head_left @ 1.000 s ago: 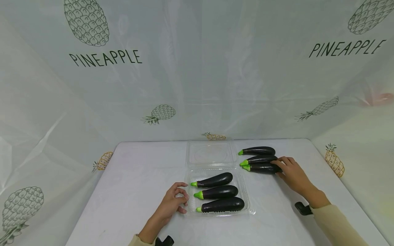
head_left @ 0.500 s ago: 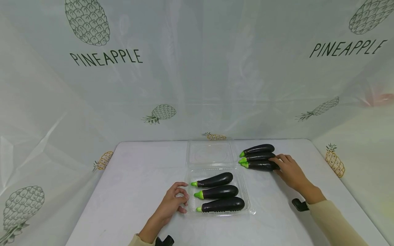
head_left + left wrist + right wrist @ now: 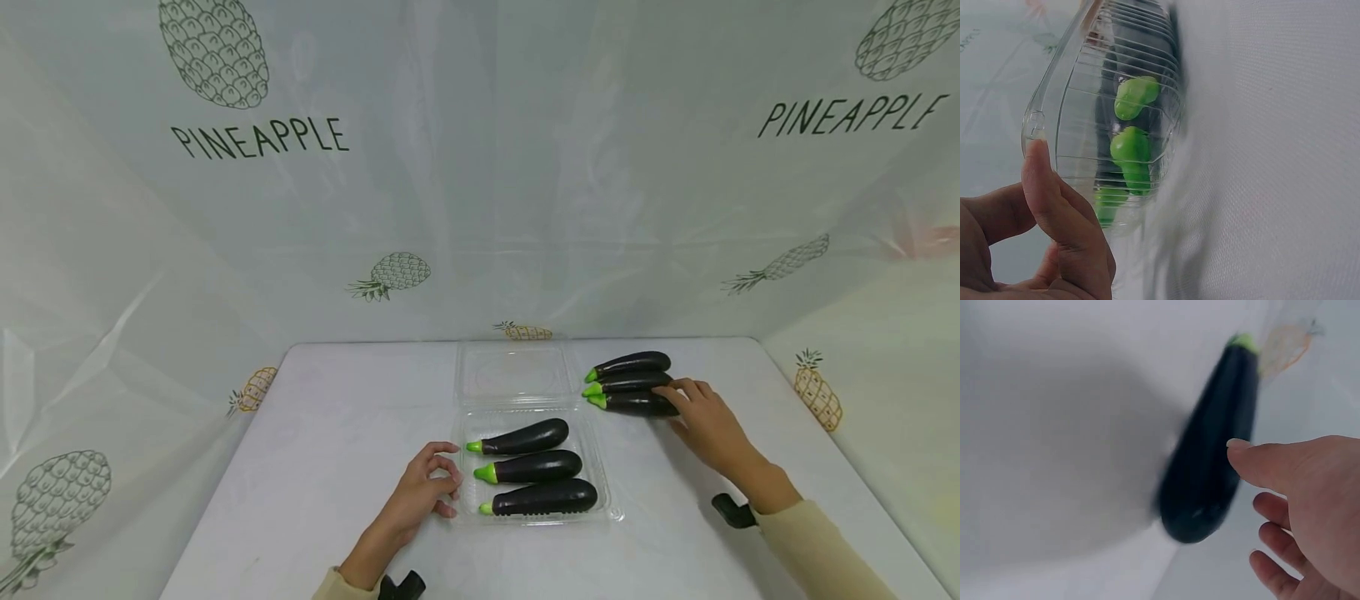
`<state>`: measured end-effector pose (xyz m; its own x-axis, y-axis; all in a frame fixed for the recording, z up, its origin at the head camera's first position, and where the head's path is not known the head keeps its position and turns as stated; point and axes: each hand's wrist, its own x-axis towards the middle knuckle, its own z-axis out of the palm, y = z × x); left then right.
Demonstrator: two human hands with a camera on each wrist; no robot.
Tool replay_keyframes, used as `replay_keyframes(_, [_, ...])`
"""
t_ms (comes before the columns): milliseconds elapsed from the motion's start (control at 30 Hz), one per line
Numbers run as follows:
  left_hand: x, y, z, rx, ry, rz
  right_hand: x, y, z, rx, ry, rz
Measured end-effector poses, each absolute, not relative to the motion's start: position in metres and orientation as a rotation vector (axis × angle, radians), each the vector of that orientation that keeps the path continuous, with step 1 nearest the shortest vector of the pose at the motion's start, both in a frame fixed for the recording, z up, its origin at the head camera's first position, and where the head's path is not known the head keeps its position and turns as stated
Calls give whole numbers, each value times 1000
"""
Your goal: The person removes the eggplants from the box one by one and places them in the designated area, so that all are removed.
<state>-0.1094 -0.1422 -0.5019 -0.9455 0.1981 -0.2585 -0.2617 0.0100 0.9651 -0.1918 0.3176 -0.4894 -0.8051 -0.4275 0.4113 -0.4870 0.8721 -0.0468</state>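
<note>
A clear plastic clamshell container [image 3: 601, 454] lies unfolded on the table, with three dark eggplants [image 3: 538, 467] side by side in its base. Their green stems point left. My left hand [image 3: 417, 493] is at the container's left side, fingers loosely bent and a fingertip [image 3: 1037, 153] right at the rim. Farther back to the right, three more eggplants lie close together. My right hand [image 3: 711, 429] pinches the nearest of these, an eggplant [image 3: 632, 404], by its thick right end. In the right wrist view a digit lies against this eggplant [image 3: 1210, 437], while the other fingers stay curved beside it.
The container's lid [image 3: 513, 377] lies back flat toward the table's far edge. Two eggplants [image 3: 637, 362] rest just beyond the held one. A pale pineapple-print curtain [image 3: 495, 208] rises behind and around the white table [image 3: 337, 433].
The right hand has shifted slightly to the left, and the three eggplants at the back right have been nudged closer together. The left hand and the container stay where they were.
</note>
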Motion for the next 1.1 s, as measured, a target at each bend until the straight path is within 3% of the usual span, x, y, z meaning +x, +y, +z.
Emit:
replay_keyframes(500, [-109,-143,-503,-42,1958,2016,-155,256,-454,894,-2544,244])
replay_keyframes(1100, [-109,-143,-503,-57,1946,2015,-125,213,-445,1151,-2621,218])
